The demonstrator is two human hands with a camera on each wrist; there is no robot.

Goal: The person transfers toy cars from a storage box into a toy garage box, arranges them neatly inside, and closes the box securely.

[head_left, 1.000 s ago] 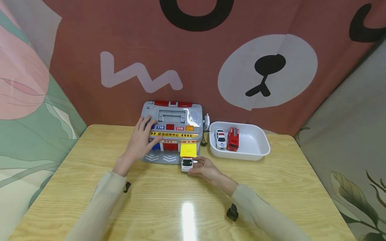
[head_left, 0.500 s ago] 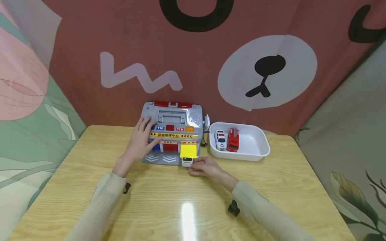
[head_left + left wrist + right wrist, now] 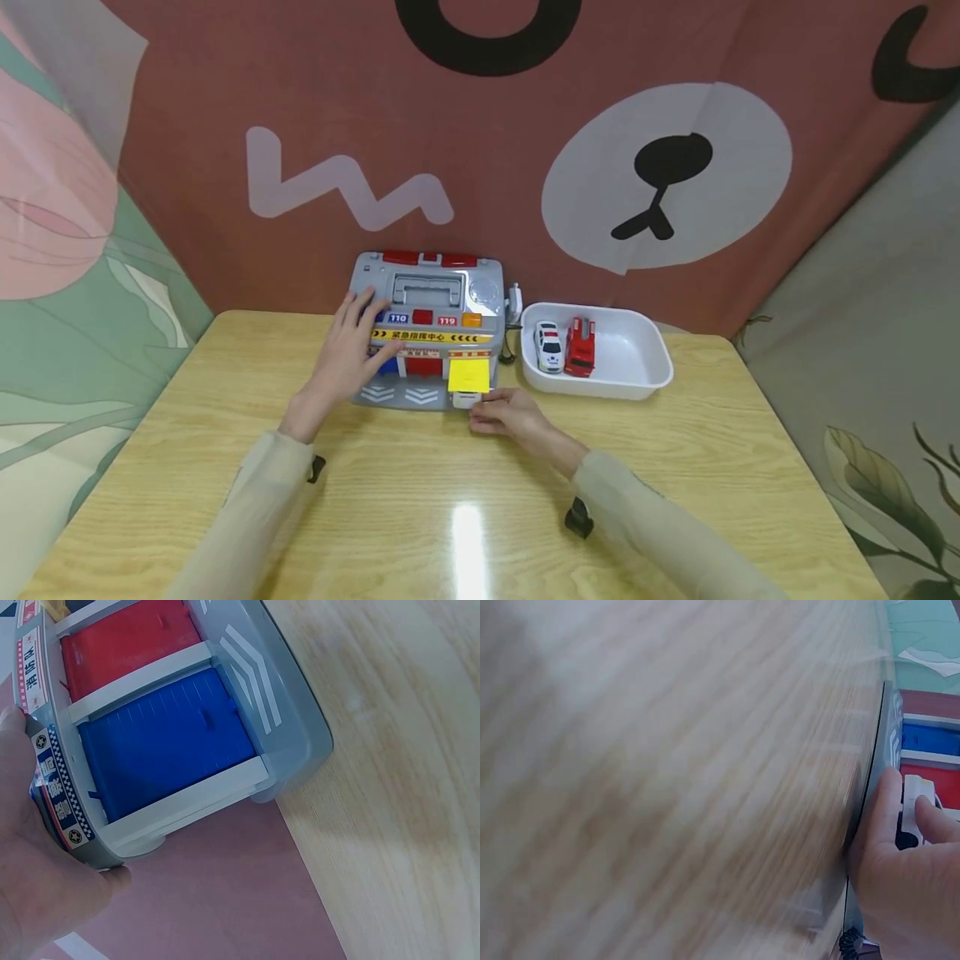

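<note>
A grey toy emergency station (image 3: 427, 337) stands at the back of the table, with a blue door (image 3: 165, 742) and a red door (image 3: 131, 645) both down. Its yellow door (image 3: 468, 375) sticks out, raised, at the right end. Under that flap sits a white toy car (image 3: 467, 401), mostly hidden, only its end showing. My right hand (image 3: 517, 421) pinches this car between thumb and fingers, as the right wrist view also shows. My left hand (image 3: 347, 354) rests with spread fingers on the station's upper left side, thumb along the front.
A white plastic tray (image 3: 633, 354) to the right of the station holds a white toy police car (image 3: 549, 347) and a red toy fire truck (image 3: 581, 347). A black coiled cord (image 3: 507, 352) hangs between station and tray. A printed cloth (image 3: 495, 167) hangs close behind.
The white toy car has moved inward, away from me, under the raised yellow door, my right hand moving slightly with it. My left hand has stayed in place.
</note>
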